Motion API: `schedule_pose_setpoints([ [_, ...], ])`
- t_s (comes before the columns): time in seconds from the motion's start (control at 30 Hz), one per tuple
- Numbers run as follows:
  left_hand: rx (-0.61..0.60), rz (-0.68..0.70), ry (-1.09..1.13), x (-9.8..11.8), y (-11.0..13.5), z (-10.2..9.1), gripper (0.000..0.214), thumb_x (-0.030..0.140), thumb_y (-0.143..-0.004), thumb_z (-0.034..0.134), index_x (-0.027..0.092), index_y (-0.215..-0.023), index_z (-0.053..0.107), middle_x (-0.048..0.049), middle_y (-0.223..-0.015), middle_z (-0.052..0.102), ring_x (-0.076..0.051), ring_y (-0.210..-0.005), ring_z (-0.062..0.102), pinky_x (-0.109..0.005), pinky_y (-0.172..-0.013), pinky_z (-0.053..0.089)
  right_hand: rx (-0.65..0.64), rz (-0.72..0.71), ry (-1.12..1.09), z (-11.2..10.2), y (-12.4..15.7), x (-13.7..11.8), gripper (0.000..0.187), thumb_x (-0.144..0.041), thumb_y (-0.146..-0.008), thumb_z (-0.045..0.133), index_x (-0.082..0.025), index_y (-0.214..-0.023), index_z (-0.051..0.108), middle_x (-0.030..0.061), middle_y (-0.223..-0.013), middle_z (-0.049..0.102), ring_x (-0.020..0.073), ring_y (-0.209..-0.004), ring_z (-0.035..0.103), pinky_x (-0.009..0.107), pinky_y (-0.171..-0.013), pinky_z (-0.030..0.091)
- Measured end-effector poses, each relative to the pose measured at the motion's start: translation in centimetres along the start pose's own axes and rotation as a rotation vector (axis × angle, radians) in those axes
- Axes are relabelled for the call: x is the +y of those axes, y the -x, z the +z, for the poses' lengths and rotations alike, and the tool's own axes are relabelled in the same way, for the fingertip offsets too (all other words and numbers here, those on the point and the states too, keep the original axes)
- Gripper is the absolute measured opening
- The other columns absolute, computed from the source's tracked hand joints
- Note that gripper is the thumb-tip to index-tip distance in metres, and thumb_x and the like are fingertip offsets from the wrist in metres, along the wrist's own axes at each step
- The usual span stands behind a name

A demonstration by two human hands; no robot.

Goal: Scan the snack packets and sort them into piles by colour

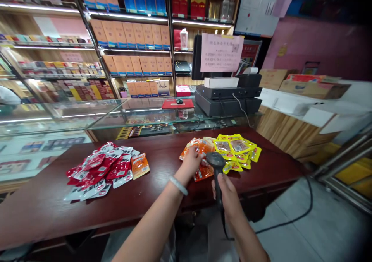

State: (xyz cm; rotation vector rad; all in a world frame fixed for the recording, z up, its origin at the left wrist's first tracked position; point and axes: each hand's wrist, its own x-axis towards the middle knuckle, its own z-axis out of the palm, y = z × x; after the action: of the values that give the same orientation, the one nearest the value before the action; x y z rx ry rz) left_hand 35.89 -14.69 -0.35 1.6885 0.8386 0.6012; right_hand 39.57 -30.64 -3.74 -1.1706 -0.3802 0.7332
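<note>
My right hand (231,198) is wrapped round the handle of a black barcode scanner (215,160), held upright above the table's near edge. My left hand (192,162), a pale bangle (178,185) on its wrist, reaches into a pile of orange snack packets (203,172). Its fingers are closed on one of them, partly hidden by the hand itself. Against the orange pile, on its right, lies a heap of yellow snack packets (238,146). Farther left is a pile of red and white snack packets (104,167), with a single orange packet (140,165) at its right side.
The dark red table (162,196) meets a glass display counter (145,115). Behind stand a till (228,99), a monitor with a pink paper sign (222,53) and a mouse (179,101). Boxed goods fill the shelves (133,35). The scanner's cable (309,200) loops out to the right.
</note>
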Motion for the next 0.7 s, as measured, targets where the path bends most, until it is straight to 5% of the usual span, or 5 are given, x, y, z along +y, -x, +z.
schedule_pose_setpoints([
  [0.1, 0.074, 0.183, -0.103, 0.4, 0.4, -0.7, 0.064, 0.022, -0.083, 0.064, 0.021, -0.142, 0.04, -0.0115, -0.116, 0.069, -0.02, -0.094, 0.07, -0.033, -0.083, 0.056, 0.008, 0.0, 0.021, -0.2, 0.0, -0.1, 0.05, -0.069, -0.075, 0.068, -0.02, -0.081, 0.058, -0.0044, -0.056, 0.049, 0.0099, -0.044, 0.041, 0.021, -0.04, 0.034],
  [0.23, 0.196, 0.318, -0.447, -0.8, 3.8, -5.9, 0.057, 0.029, -0.085, 0.064, 0.019, -0.139, 0.049, -0.0126, -0.137, 0.058, -0.025, -0.128, 0.054, -0.039, -0.108, 0.044, -0.075, 0.053, 0.039, 0.8, 0.8, 0.2, 0.052, -0.067, -0.074, 0.07, -0.021, -0.096, 0.061, -0.0039, -0.061, 0.053, 0.0101, -0.046, 0.044, 0.02, -0.041, 0.036],
  [0.47, 0.4, -0.024, -1.104, -5.3, 8.2, -15.5, 0.08, 0.047, -0.085, 0.062, 0.003, -0.146, 0.035, -0.0288, -0.15, 0.038, -0.037, -0.144, 0.031, -0.049, -0.117, 0.026, -0.299, 0.076, 0.157, 4.4, 2.3, 1.9, 0.045, -0.064, -0.083, 0.062, -0.021, -0.097, 0.061, -0.0042, -0.062, 0.051, 0.0103, -0.048, 0.042, 0.021, -0.043, 0.034],
  [0.57, 0.302, -0.105, -1.204, -6.4, 8.9, -16.4, 0.082, 0.051, -0.085, 0.06, 0.0, -0.146, 0.036, -0.0324, -0.149, 0.036, -0.039, -0.144, 0.03, -0.051, -0.116, 0.024, -0.354, 0.072, 0.204, 5.5, 2.8, 2.6, 0.046, -0.064, -0.083, 0.061, -0.022, -0.102, 0.062, -0.0042, -0.063, 0.051, 0.0105, -0.048, 0.042, 0.021, -0.043, 0.033],
  [0.7, 0.15, 0.016, -1.214, -5.8, 10.7, -14.7, 0.071, 0.05, -0.087, 0.059, 0.005, -0.141, 0.045, -0.0303, -0.146, 0.043, -0.038, -0.142, 0.035, -0.051, -0.116, 0.023, -0.361, 0.087, 0.245, 5.6, 3.2, 3.1, 0.051, -0.063, -0.084, 0.062, -0.023, -0.117, 0.06, -0.0045, -0.063, 0.051, 0.0108, -0.051, 0.045, 0.02, -0.045, 0.034],
])
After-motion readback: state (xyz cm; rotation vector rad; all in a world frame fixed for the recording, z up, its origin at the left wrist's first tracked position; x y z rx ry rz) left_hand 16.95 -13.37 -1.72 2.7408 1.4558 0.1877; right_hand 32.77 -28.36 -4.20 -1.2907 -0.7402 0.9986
